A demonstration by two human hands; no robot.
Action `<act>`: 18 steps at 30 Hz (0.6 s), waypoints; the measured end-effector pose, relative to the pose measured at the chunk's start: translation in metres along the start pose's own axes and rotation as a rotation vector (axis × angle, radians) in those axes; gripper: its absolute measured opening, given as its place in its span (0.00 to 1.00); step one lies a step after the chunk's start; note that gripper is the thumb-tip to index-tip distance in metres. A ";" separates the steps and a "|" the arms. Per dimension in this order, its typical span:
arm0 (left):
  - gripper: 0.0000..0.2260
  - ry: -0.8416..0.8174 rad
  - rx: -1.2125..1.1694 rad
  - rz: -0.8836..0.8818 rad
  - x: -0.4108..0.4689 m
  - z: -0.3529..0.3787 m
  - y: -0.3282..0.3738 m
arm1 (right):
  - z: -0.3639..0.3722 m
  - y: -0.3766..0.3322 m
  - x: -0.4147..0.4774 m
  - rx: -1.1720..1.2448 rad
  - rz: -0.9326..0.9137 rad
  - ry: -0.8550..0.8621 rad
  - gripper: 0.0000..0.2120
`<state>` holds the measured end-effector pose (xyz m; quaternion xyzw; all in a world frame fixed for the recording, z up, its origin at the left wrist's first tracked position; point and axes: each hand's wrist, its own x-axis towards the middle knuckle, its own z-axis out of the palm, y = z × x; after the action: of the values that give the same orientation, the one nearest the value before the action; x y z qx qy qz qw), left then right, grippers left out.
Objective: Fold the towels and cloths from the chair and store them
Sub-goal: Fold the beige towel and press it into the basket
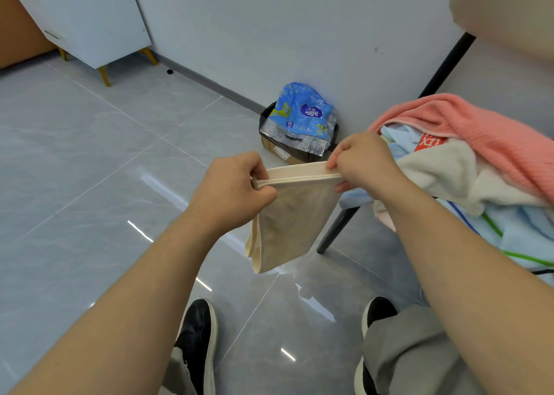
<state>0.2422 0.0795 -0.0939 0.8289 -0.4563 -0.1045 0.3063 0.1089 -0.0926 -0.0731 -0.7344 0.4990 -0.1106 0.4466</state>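
A cream cloth [292, 215] hangs doubled over in front of me, above the floor. My left hand [232, 191] pinches its top edge at the left end, and my right hand [364, 162] pinches the same edge at the right end. To the right stands the chair [338, 227] with black legs, heaped with cloths: a pink towel [479, 131] on top, a white towel [443, 170] with a red label, and light blue towels [521, 230] underneath.
A small black bin [266, 125] holding a blue plastic package [302, 116] stands against the wall behind the cloth. A white cabinet [90, 20] on gold legs is at the far left. Grey tiled floor lies below; my black shoes [198, 343] show at the bottom.
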 end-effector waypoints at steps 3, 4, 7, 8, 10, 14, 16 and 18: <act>0.10 -0.031 -0.016 0.005 0.000 0.000 0.000 | 0.002 0.002 0.000 0.075 -0.005 0.003 0.15; 0.13 -0.054 -0.006 0.020 -0.001 0.000 0.000 | 0.003 0.003 0.000 0.104 -0.005 -0.018 0.16; 0.18 -0.080 0.107 0.096 0.000 0.002 -0.004 | 0.005 0.007 0.005 0.121 -0.015 -0.059 0.17; 0.15 -0.081 0.146 0.124 0.001 0.003 -0.006 | 0.005 0.008 0.007 0.106 -0.026 -0.059 0.18; 0.12 -0.103 0.211 0.142 0.001 0.005 -0.008 | 0.007 0.009 0.010 0.080 -0.049 -0.054 0.18; 0.14 -0.100 0.260 0.077 0.003 0.009 -0.009 | 0.009 0.008 0.010 0.030 -0.077 -0.055 0.18; 0.16 -0.078 0.227 0.041 0.005 0.010 -0.009 | 0.008 0.009 0.009 0.005 -0.094 -0.073 0.18; 0.17 -0.057 0.158 -0.004 0.006 0.007 -0.009 | 0.006 0.012 0.011 -0.026 -0.132 -0.112 0.15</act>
<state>0.2486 0.0755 -0.1045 0.8482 -0.4698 -0.0924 0.2266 0.1102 -0.0997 -0.0888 -0.7763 0.4254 -0.0923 0.4560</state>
